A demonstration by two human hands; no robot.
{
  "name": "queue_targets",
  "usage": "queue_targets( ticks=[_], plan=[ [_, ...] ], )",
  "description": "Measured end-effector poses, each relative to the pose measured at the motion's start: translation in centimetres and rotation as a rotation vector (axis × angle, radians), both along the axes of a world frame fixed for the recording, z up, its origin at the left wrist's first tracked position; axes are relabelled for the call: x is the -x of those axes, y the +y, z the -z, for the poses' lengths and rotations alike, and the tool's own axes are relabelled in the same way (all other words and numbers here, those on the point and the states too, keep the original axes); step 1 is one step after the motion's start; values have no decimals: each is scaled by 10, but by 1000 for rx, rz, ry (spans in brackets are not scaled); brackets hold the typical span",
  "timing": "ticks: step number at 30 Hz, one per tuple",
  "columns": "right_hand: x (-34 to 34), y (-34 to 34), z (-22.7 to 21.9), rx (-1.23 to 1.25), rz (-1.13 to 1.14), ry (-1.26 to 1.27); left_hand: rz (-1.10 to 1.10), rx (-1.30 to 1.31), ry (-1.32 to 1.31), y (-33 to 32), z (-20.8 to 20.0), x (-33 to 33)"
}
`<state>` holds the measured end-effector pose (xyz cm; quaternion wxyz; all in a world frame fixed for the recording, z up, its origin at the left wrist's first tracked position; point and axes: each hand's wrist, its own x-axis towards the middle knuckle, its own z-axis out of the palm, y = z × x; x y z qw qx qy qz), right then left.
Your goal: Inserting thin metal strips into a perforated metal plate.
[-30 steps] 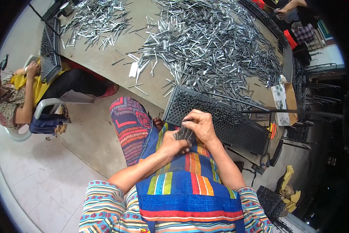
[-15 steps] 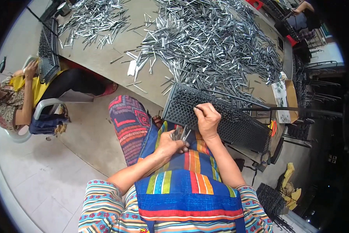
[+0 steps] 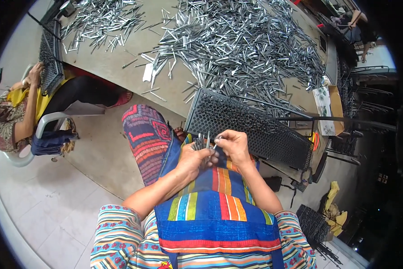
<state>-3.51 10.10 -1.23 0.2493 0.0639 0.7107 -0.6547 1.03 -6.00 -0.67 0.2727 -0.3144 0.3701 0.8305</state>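
Note:
My left hand [image 3: 194, 160] is closed round a bunch of thin metal rods [image 3: 199, 142] whose ends stick up above the thumb. Just to its right, my right hand [image 3: 234, 145] pinches a single metal rod [image 3: 217, 141] between thumb and fingertips. Both hands are over my striped blue apron [image 3: 219, 179]. Beyond them a black perforated tray [image 3: 251, 130] with many round holes leans tilted at the table's near edge. Rods fill part of its holes, mostly toward the middle and right.
A large heap of loose metal rods [image 3: 246, 49] covers the table [image 3: 116, 71], with a smaller heap [image 3: 105, 20] at far left. An open cardboard box [image 3: 336, 110] stands at the right. A seated person [image 3: 19, 112] works at another black tray [image 3: 51, 62] on the left.
My right hand has come down and left from the tray's surface to beside the left hand, and now pinches a rod there. My left hand keeps its bunch.

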Motion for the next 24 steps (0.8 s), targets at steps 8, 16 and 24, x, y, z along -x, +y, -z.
queue_targets(
  ticks=[8,16,24],
  plan=[
    [28,2,4,72,371,332,-106,-11,-66,5,6,-3],
    [33,-1,0,140,345,291,-147,14,-66,-1,5,5],
    [6,-5,2,91,91,-29,-2,10,48,5,5,2]
  ],
)
